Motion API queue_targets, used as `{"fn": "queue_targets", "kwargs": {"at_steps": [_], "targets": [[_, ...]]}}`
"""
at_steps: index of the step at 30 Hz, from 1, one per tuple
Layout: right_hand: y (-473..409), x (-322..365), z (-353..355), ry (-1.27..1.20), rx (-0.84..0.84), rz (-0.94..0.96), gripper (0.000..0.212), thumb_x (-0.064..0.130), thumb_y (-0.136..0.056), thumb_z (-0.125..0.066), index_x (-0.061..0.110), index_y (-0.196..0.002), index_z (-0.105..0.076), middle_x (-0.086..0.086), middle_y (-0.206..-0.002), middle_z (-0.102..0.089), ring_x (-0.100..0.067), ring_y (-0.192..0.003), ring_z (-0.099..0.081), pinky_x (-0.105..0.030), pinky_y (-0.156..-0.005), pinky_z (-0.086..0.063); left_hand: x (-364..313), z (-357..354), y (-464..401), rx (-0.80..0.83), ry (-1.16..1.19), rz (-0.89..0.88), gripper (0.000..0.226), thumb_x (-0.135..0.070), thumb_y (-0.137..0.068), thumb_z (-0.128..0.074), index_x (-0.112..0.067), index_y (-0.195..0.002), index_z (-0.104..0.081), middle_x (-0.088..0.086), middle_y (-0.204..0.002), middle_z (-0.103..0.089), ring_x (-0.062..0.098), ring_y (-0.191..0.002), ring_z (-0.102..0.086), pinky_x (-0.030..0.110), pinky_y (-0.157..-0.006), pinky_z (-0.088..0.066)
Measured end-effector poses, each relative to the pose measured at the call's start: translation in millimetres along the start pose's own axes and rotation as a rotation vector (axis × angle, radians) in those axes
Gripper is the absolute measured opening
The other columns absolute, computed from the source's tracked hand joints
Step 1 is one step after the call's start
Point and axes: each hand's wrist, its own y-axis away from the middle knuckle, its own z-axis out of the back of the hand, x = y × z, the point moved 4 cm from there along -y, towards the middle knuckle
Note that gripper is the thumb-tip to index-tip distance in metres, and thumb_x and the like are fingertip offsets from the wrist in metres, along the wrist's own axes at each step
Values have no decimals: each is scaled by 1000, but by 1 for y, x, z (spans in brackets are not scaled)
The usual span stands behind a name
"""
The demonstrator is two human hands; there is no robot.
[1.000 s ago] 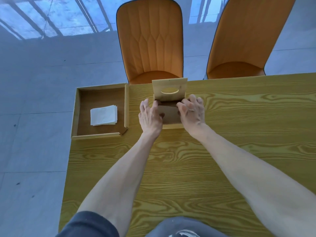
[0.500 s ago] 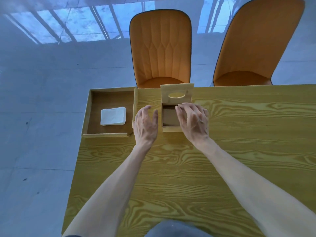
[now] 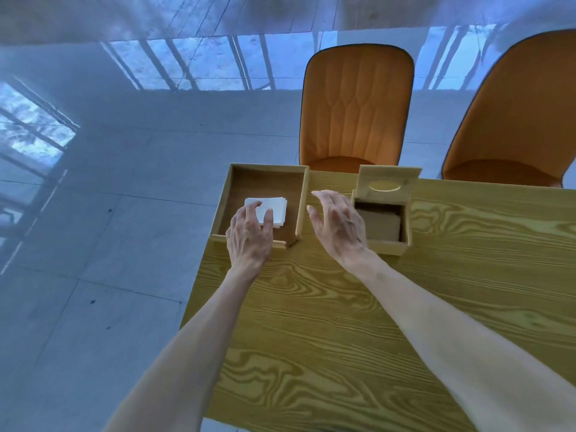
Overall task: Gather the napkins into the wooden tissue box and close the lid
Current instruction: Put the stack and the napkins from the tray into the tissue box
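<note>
A white stack of napkins (image 3: 274,208) lies in a shallow wooden tray (image 3: 265,174) at the table's far left corner. My left hand (image 3: 249,236) rests over the tray's near rim with its fingers spread on the stack's near edge. The wooden tissue box (image 3: 391,246) stands to the right of the tray. Its lid (image 3: 388,183), with an oval slot, is tipped up at the back. The inside looks bare. My right hand (image 3: 336,226) hovers open between tray and box, just left of the box, holding nothing.
The yellow wood-grain table (image 3: 405,322) ends just left of the tray, with grey tiled floor beyond. Two orange chairs (image 3: 355,107) stand at the far side of the table, the second chair (image 3: 514,120) to the right.
Both hands left the tissue box and moved left. My left hand went into the tray onto the napkins; my right hand now hangs beside the box. The camera view swung left.
</note>
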Motion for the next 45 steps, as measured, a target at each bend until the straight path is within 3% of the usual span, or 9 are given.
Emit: {"fn": "queue_targets", "kwargs": {"at_steps": [10,14,25,28,31,34,36,42,45], "targets": [[-29,46,-57,26,89,-69,37,27,-100,-52,10,-133,-56,-9,-129,-63,-25,-118,-59,-34,-85,-55,44,0,-48,126,5,29,48,-43,-102,-42,-18,-143,-45,9,-145,-51,27,-129,-51,41,-101,-44],[-35,51,-77,-12,139,-131,36,15,-99,-50,9,-135,-54,-9,-131,-61,-25,-117,-59,-34,-87,-53,54,-8,-58,218,20,51,45,-36,-103,-44,-17,-143,-45,12,-145,-49,29,-128,-52,39,-96,-46],[-47,50,-124,-218,346,-512,47,13,-100,-44,4,-146,-35,-17,-133,-54,-33,-123,-53,-37,-97,-45,64,-20,-85,438,184,348,53,-33,-103,-46,-14,-151,-31,11,-148,-49,28,-132,-51,37,-103,-43],[-49,49,-127,-299,390,-678,48,14,-101,-44,3,-146,-32,-18,-142,-48,-32,-131,-46,-37,-103,-40,65,-22,-92,447,240,405,55,-33,-103,-46,-14,-152,-31,11,-151,-46,29,-135,-47,39,-107,-41],[-51,43,-129,-425,355,-846,44,14,-100,-44,5,-143,-38,-15,-141,-49,-30,-125,-50,-35,-94,-43,68,-27,-96,472,315,471,58,-32,-102,-49,-14,-153,-30,11,-153,-43,29,-135,-47,43,-110,-43],[-54,38,-134,-485,330,-917,33,18,-98,-47,5,-128,-50,-11,-119,-57,-25,-99,-54,-33,-75,-42,71,-31,-97,478,423,571,59,-26,-101,-53,-13,-153,-29,10,-155,-38,29,-137,-45,42,-107,-47],[-55,37,-136,-480,342,-918,25,21,-98,-48,5,-116,-52,-9,-107,-54,-24,-90,-51,-33,-71,-39,72,-33,-96,481,469,623,59,-23,-100,-56,-13,-152,-30,11,-155,-38,29,-137,-44,39,-106,-47],[-55,45,-138,-310,410,-837,28,21,-100,-48,3,-121,-55,-13,-117,-61,-29,-104,-60,-36,-78,-49,77,-41,-94,493,467,666,60,-14,-96,-62,-7,-149,-37,15,-150,-45,31,-136,-46,43,-111,-43],[-54,45,-137,-266,416,-827,24,16,-100,-49,3,-119,-56,-12,-116,-62,-29,-104,-60,-34,-74,-47,79,-40,-94,491,468,679,45,-13,-95,-63,0,-137,-55,17,-134,-61,31,-125,-58,38,-100,-50]]}}
